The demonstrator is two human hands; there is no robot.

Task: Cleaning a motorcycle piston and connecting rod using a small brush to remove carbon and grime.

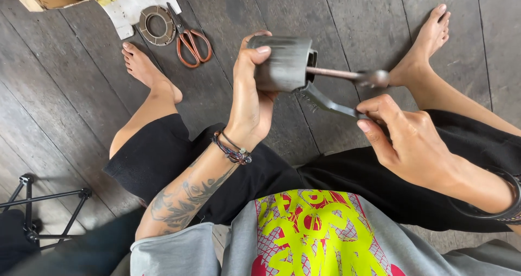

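- Left hand (251,94) is wrapped around a dull grey metal cylinder, cup-shaped (282,63), thumb over the top edge and fingers curled round the far side. Solid grasp, held up in the air above the lap, open end facing the right.
- Right hand (404,138) is pinched closed on the handles of a pair of dark metal pliers with long thin handles (331,105). One handle runs coppery-brown (347,74) straight out of the cylinder's mouth, the other grey one angles down into the fingers. The business end of the pliers is inside the cylinder, so can't see what the tips are doing in there.
- The cylinder sits roughly mid-frame, between the two knees and well off the dark weathered wooden plank floor (347,15).
- Person is sitting with bare feet out on the planks, black shorts, grey shirt with a yellow-green and red print. Cord bracelets on the left wrist, dark bangle on the right.
- Over by the left foot: a pair of scissors with orange-brown handles (187,37) lying on the floor, touching or just beside a flat brown ring-shaped disc (156,25). The ring rests partly on a scrap of white sheet (135,2).
- Bottom left corner has a black folding tripod-type stand (38,200), well apart from everything else.
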